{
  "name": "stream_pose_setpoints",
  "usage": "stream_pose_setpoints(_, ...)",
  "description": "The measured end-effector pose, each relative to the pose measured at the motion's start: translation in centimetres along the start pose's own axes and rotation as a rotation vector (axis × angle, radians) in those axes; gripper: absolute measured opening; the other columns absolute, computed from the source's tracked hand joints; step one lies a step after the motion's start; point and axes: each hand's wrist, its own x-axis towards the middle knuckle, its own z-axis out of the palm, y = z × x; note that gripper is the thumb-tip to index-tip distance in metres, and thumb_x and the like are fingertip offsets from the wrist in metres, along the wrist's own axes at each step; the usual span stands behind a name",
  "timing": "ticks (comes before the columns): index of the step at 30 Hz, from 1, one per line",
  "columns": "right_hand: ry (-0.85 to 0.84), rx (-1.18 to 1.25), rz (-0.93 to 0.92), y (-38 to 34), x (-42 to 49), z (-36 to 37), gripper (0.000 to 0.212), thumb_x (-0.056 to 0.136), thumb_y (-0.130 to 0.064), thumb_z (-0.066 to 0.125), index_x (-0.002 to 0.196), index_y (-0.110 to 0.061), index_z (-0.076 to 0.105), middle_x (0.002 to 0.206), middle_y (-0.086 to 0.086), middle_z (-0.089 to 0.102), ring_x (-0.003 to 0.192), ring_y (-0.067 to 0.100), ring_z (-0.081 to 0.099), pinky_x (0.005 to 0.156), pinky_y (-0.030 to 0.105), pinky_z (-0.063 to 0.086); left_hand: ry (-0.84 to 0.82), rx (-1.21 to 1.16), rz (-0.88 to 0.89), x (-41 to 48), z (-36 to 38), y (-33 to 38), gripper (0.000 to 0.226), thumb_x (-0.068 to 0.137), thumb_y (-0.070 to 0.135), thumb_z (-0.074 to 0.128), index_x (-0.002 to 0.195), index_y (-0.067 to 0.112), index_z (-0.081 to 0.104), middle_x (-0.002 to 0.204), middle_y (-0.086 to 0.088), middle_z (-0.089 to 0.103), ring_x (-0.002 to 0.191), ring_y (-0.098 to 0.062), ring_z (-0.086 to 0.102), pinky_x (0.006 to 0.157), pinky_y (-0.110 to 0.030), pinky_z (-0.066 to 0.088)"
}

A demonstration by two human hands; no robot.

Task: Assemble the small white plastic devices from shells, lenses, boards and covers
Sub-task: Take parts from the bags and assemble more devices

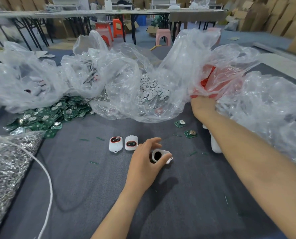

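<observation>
**Grey felt table, one shell in hand**

Grey felt covers the table (85, 187) in a storeroom of stacked cardboard boxes (273, 16), folding tables and plastic stools (162, 37). Near the middle, the left hand (144, 163) holds a white shell (160, 155) just above the felt, its dark oval opening facing up; the thumb and fingers (153, 141) curl round it. Just beside it, to the left, two finished devices (123, 143) lie side by side, each with a dark, red-rimmed window. To the right, two loose green boards (190, 133) lie near the right forearm, which partly hides a white object (215, 145). The right hand (202, 106) reaches into a clear bag of red parts (211, 78); its fingers are buried in the plastic, so I cannot tell how they lie. Next to that bag sits an open bag of small white discs (152, 90). Farther left, a heap of green boards (45, 114) spills across the felt, with a bag of metal rings (7, 161) and a white cord (47, 178) at the near left edge.
</observation>
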Motion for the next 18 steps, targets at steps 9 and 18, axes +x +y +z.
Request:
stream_pose_setpoints(9,-0.057,0.0,-0.067,0.1,1.0,-1.1,0.028,0.092,0.001,0.047,0.116,-0.001,0.06,0.117,0.013,0.062,0.108,0.031,0.059,0.081,0.036,0.048,0.096,-0.057,-0.022,0.1,0.1,-0.1,0.019,0.088,0.026,0.066,0.101,0.037,0.058,0.084,0.017,0.066,0.085,-0.003,0.061,0.075,-0.016,0.044)
stream_pose_setpoints(18,-0.081,0.884,-0.204,1.9,-7.8,-7.6,0.012,0.078,-0.01,0.068,0.072,-0.02,0.069,0.064,-0.004,0.061,0.05,0.0,0.051,0.047,0.014,0.039,0.185,-0.171,-0.061,0.3,0.0,-0.2,0.028,0.093,0.01,0.056,0.102,0.036,0.059,0.088,0.014,0.069,0.081,-0.003,0.064,0.072,-0.01,0.044)
